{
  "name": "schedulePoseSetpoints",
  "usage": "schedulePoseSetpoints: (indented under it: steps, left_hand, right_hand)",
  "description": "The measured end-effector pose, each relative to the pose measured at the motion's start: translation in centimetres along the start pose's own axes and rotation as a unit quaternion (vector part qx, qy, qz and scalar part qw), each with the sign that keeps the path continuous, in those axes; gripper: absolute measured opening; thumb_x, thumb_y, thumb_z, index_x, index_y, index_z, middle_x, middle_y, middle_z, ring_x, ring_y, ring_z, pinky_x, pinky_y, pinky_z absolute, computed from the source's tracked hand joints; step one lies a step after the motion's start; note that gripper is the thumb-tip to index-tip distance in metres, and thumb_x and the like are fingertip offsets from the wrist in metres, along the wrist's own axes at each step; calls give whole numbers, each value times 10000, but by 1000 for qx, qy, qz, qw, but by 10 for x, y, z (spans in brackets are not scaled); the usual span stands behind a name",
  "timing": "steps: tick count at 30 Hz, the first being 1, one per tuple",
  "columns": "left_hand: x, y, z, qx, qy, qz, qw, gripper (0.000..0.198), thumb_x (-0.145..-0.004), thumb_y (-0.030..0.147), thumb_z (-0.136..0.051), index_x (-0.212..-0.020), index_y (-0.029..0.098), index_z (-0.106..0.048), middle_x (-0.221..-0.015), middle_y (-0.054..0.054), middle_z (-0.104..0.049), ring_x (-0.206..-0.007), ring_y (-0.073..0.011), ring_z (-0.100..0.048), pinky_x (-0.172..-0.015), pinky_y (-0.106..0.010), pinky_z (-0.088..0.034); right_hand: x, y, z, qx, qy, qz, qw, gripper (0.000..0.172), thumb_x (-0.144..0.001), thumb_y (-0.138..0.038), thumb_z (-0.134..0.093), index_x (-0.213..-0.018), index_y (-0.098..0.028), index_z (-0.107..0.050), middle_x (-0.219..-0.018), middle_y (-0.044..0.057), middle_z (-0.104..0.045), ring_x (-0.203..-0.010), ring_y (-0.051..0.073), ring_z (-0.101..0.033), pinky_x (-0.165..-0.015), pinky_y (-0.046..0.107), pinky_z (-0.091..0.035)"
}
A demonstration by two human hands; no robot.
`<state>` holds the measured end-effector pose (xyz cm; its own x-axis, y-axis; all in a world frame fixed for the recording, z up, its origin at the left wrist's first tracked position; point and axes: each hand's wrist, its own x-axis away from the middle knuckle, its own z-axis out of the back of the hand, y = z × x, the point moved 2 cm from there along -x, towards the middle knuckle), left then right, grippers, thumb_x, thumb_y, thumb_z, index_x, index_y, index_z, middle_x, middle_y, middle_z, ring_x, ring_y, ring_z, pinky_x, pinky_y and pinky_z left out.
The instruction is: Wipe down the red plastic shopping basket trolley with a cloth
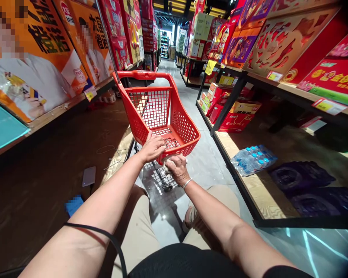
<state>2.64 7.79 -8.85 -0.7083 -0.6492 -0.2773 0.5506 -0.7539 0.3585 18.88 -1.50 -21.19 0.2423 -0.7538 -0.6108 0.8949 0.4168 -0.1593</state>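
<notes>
Left hand (153, 146) reaches out in front on a long, nearly straight arm. It lies on top of the near rim of the red basket (150, 104), palm down, with the fingers bent over the edge and holding on to it. Right hand (178, 168) reaches out too, a bit lower and a bit closer to the body, with the back of the hand up. It is closed around a pale cloth (168, 166) and pushes the cloth against the outside of the basket, just under the near rim. A thin bracelet (187, 183) sits on that wrist. The two hands are close together, left one above, right one below.

The basket is tall, made of red plastic with little holes, and it has a red handle (142, 74) at the top of its far side. It stands on the shiny grey floor (203, 162) in the middle of the aisle, right in front of the bent knees.

On the front edge of the low right shelf (249, 189) lies a pack of water bottles (253, 158). A phone (89, 176) lies on the low left shelf (46, 193).
</notes>
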Motion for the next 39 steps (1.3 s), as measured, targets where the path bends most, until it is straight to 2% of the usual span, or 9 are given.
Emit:
schedulePoseSetpoints:
  steps: [4,9,12,19,23,27,30,35,39]
  left_hand:
    - [2,-5,2,-7,16,18,1000,377,-948,439,-432,-751,212,-661,-971,-53,-679,-1099,-256,-545,-1243,-609,-74]
    - [8,-12,4,1,37,35,999,430,-944,482,-441,-666,211,-626,-889,-44,-663,-1035,-237,-551,-1239,-579,-107]
    - [10,-12,5,1,47,35,998,393,-910,490,-492,-671,212,-633,-866,-41,-657,-1025,-238,-552,-1233,-591,-104]
    - [12,-13,4,9,62,40,997,369,-884,482,-539,-633,217,-586,-843,-31,-671,-1070,-235,-553,-1245,-573,-114]
    - [16,-15,6,-13,65,41,997,317,-883,467,-547,-695,226,-633,-899,-41,-698,-1108,-253,-560,-1255,-597,-89]
    - [16,1,4,-51,38,34,997,267,-914,348,-483,-1014,256,-713,-1061,-38,-740,-1102,-249,-605,-1260,-612,-76]
    - [16,22,-4,-100,-9,27,995,303,-888,227,-442,-1039,237,-705,-1000,-46,-753,-982,-226,-662,-1260,-570,-150]
    - [22,33,-8,-125,10,43,991,263,-901,273,-411,-982,211,-654,-963,-77,-736,-1006,-247,-648,-1168,-507,-329]
    - [26,21,-2,-88,0,41,995,246,-887,315,-410,-967,229,-627,-971,-56,-734,-988,-245,-640,-1143,-511,-327]
  right_hand:
    - [15,-1,-18,-2,-71,-18,997,300,-909,-132,-637,-1110,-326,-745,-1122,53,-612,-1115,220,-416,-1031,348,-412]
    - [-16,8,22,-17,62,-26,998,263,-923,-215,-643,-1137,-341,-729,-1235,54,-567,-1235,260,-379,-1128,466,-345]
    - [-20,15,24,-18,102,-17,994,224,-917,-243,-662,-1114,-327,-730,-1225,62,-552,-1256,266,-350,-1147,465,-323]
    - [20,19,-22,-9,-86,-46,995,370,-848,-101,-663,-1136,-319,-741,-1156,68,-576,-1125,240,-397,-1003,371,-403]
    - [0,25,12,-44,29,-56,997,265,-869,-198,-685,-1104,-305,-740,-1207,69,-559,-1184,263,-396,-1068,441,-377]
    - [-22,36,42,-50,139,-63,987,234,-904,-244,-656,-1123,-297,-721,-1242,80,-515,-1250,280,-373,-1106,473,-356]
    - [-11,39,24,-51,99,-84,990,230,-869,-203,-661,-1075,-283,-725,-1219,76,-506,-1225,279,-368,-1087,461,-368]
    - [21,35,-15,-51,-50,-127,989,273,-809,-90,-632,-1013,-240,-734,-1118,75,-525,-1093,245,-389,-991,388,-402]
    - [0,40,15,-45,70,-119,989,218,-863,-170,-640,-1049,-253,-720,-1193,82,-523,-1183,266,-391,-1041,429,-388]
